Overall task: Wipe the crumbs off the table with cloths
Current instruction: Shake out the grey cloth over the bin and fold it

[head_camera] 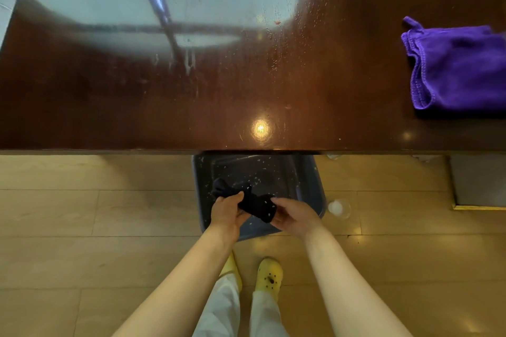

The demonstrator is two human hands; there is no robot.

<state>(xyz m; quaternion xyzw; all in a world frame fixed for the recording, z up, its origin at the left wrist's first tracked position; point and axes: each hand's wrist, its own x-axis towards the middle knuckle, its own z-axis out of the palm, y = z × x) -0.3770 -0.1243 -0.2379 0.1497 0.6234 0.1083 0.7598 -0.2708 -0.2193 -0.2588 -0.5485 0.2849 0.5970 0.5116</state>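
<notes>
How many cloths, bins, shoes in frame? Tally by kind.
Cloths: 2, the dark cloth held over the bin by the left hand and right hand, and the purple cloth on the table
Bins: 1, the grey bin
Shoes: 2, yellow shoes
Total: 5

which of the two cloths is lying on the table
The purple cloth, at the table's right edge. The dark cloth is held by both hands above the bin.

Dark cloth [253,204], crumb-flecked, gripped by left hand [226,214] and right hand [294,215] above grey bin [315,186] on floor. Purple cloth [457,68] lay on wet brown table [191,107], right side.
</notes>
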